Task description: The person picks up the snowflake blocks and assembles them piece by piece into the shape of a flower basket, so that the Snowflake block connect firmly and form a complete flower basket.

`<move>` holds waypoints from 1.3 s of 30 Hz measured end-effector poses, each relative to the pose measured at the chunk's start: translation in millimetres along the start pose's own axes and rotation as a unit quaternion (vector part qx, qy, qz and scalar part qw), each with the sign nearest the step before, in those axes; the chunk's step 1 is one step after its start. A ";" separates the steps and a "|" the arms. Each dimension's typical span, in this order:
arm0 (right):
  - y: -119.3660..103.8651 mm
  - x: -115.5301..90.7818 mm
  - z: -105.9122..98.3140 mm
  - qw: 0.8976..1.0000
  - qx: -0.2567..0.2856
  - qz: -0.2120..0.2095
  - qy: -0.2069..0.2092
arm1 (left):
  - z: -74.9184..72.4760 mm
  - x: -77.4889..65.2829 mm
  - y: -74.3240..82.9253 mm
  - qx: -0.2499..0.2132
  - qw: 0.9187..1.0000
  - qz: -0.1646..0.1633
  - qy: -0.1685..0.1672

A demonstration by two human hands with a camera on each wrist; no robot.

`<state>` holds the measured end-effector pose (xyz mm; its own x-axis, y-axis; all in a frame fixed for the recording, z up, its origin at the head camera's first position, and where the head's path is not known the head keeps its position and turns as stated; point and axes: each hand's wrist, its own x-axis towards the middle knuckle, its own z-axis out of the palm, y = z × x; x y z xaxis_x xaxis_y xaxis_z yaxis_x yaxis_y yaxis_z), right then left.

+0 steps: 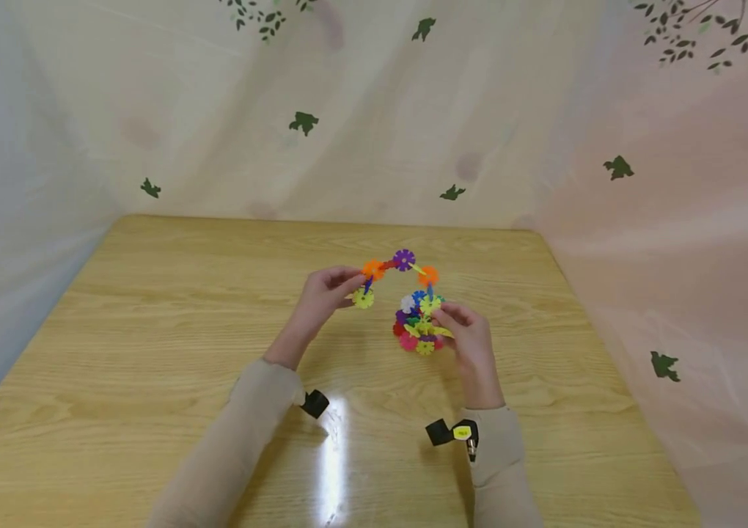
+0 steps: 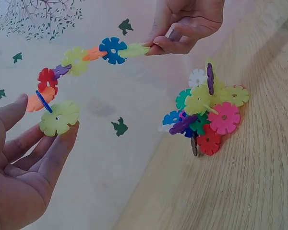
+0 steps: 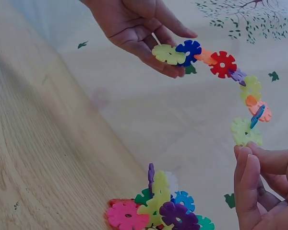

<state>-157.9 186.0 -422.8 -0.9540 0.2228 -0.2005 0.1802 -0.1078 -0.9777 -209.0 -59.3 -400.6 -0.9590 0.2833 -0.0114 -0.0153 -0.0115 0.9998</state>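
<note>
A chain of flower-shaped interlocking plastic discs [image 1: 403,259] arches between both hands above the table. My left hand [image 1: 329,297] holds one end; its thumb is by an orange disc and its fingers lie behind the yellow end disc [image 2: 60,118], as the left wrist view shows. At the other end, my right hand [image 1: 469,337] pinches the edge of a yellow disc [image 3: 246,132] between thumb and fingertips. Orange, red, purple, yellow and blue discs link the two ends. Below the chain, a bunched cluster of joined discs [image 2: 224,118] in many colours sits on the table, touched by neither hand.
The wooden table [image 1: 149,330] runs back to a pale hanging cloth [image 1: 374,161] printed with leaves and branches. More cloth hangs along both sides. Black wrist cameras [image 1: 440,433] protrude from both sleeves, low over the tabletop.
</note>
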 end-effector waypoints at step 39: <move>31.9 27.2 23.0 1.000 0.002 -0.008 0.004 | -18.5 5.2 -59.0 0.021 0.998 -0.041 -0.050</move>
<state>-183.6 166.3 -458.0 -0.9548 0.2320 -0.1861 0.1648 -0.1082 -0.9804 -218.3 -74.8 -459.9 -0.9217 0.3764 -0.0937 -0.0790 0.0544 0.9954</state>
